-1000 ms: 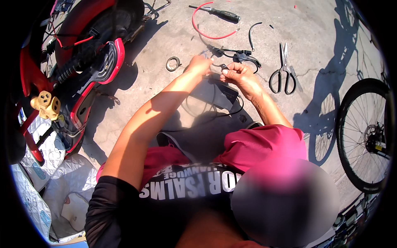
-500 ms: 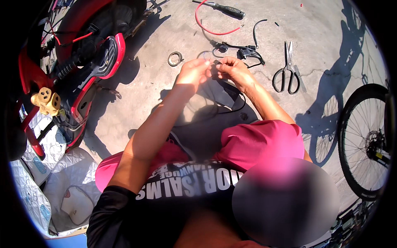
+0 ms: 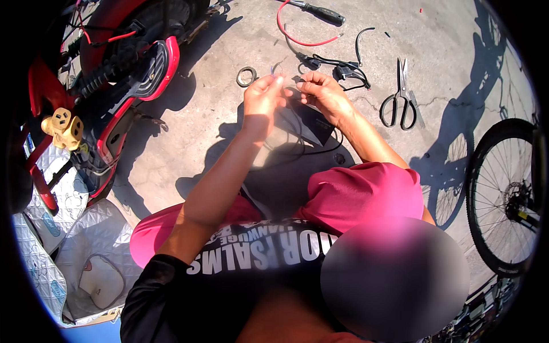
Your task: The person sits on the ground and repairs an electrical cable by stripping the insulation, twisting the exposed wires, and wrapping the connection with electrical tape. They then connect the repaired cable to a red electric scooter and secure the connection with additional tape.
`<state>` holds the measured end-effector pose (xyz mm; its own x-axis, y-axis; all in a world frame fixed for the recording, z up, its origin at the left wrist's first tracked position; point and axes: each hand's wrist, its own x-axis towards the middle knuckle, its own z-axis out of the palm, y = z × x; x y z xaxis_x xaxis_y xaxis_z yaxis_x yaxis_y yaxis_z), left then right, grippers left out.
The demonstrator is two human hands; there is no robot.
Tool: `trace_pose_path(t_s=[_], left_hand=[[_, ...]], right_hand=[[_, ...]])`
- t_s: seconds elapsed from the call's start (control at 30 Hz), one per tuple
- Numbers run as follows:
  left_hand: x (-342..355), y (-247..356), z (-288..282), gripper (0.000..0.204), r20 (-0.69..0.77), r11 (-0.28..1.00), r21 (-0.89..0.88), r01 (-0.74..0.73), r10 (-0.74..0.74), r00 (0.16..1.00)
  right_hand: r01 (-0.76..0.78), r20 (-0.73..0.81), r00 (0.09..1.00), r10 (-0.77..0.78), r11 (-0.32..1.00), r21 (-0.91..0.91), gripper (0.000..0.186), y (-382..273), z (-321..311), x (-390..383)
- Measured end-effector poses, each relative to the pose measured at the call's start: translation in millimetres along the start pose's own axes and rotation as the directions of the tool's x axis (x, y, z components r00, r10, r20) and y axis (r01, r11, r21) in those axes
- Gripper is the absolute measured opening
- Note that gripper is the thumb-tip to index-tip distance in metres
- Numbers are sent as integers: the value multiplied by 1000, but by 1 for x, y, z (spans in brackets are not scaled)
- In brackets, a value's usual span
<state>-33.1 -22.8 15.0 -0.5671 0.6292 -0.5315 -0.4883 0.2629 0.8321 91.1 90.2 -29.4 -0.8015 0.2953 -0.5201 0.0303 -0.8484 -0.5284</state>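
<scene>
My left hand (image 3: 263, 101) is closed in a pinch, with thin wire ends (image 3: 277, 69) rising above its fingertips. A short way to its right, my right hand (image 3: 326, 98) pinches the end of a dark cable; the fingers partly hide it. A thin black cable (image 3: 323, 152) loops below the hands beside a flat dark box (image 3: 316, 127) on the ground. Just beyond the right hand lie black connectors with leads (image 3: 346, 73). A roll of black tape (image 3: 246, 76) rests near the left hand, apart from it.
Black-handled scissors (image 3: 400, 100) lie open on the concrete at the right. Beyond the hands are a screwdriver (image 3: 325, 15) and a red cable (image 3: 303, 42). At the left stands a red scooter (image 3: 166, 63) with a yellow socket block (image 3: 63, 129); a bicycle wheel (image 3: 477, 194) is far right.
The two hands have drawn slightly apart, and my left hand has turned more upright. More of the flat dark box shows between them. The view has shifted a little.
</scene>
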Motion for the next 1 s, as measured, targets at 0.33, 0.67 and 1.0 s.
trace_pose_path(t_s=[0.33,0.67,1.0], left_hand=[[-3,13,-3,8,-44,983,-171,71,-80,996],[-4,12,-15,11,32,971,-185,151,-147,989],[-1,12,-33,10,132,984,-12,177,-174,976]], right_hand=[[14,-11,1000,-15,994,-111,9,1,9,5],[-69,65,995,75,993,-97,12,8,24,16],[-103,144,983,116,990,-98,11,6,28,13]])
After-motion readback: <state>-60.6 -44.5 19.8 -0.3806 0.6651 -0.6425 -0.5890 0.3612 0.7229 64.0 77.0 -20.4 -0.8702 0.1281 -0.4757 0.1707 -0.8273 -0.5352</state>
